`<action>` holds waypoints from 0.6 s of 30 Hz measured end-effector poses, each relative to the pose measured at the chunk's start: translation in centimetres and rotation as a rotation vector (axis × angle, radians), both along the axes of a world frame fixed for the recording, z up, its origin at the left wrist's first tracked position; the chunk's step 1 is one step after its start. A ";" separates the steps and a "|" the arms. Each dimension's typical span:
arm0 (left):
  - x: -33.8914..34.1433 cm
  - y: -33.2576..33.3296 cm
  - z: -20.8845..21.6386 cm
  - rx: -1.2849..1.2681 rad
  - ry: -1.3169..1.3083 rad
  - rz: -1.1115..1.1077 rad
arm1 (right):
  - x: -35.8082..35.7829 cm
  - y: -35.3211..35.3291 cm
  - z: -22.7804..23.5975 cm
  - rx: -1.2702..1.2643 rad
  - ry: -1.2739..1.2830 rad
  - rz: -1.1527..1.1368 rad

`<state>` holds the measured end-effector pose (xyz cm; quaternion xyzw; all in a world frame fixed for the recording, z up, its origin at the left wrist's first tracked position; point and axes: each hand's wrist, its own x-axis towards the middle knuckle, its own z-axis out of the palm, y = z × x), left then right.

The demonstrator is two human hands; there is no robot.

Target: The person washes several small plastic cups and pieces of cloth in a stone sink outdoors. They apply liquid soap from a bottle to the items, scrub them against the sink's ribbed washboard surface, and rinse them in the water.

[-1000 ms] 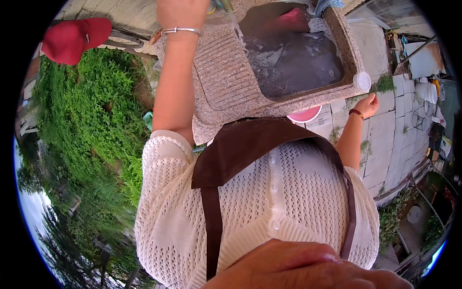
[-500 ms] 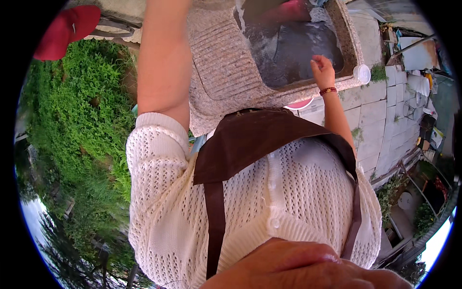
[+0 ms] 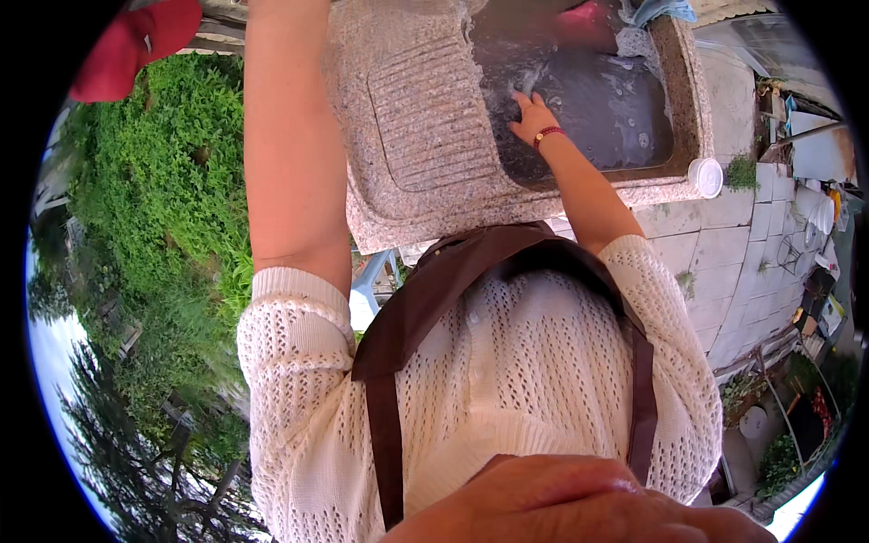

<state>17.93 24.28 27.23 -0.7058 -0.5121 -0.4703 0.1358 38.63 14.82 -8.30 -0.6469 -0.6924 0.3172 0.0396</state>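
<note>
My right hand [image 3: 536, 119], with a red beaded bracelet [image 3: 549, 136] at the wrist, reaches into the basin of a speckled stone sink [image 3: 697, 100]. Its fingers are spread and touch the dark, soapy water [image 3: 597, 113], which ripples in front of them. No object shows in that hand. My left forearm [image 3: 291, 136] runs up past the sink's ridged washboard [image 3: 439, 118] and out at the top edge, so the left hand is out of sight. A pinkish-red thing [image 3: 584, 20] lies partly under water at the far side.
A light blue cloth [image 3: 665, 11] hangs over the far right rim. On the near right corner sits a small white round tub [image 3: 705, 177]. Green plants [image 3: 163, 172] grow at the left, a red cap [image 3: 136, 50] is at the upper left, and paving slabs [image 3: 724, 244] lie at the right.
My right hand has swung left and down from above the basin's right part to the water near the washboard. The view has shifted a little; the left arm remains stretched past the top edge.
</note>
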 end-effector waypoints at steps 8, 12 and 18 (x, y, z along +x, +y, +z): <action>-1.8 -4.2 -4.5 -0.508 -0.531 -0.259 | 7.9 2.4 -3.3 -0.318 -0.065 -0.186; -3.3 -7.0 -13.0 -0.717 -0.471 -0.102 | 8.9 1.6 -5.4 0.122 -0.109 -0.992; -1.4 -14.1 -25.9 -1.376 -0.632 -0.071 | 1.1 1.6 0.7 -0.376 1.075 -0.678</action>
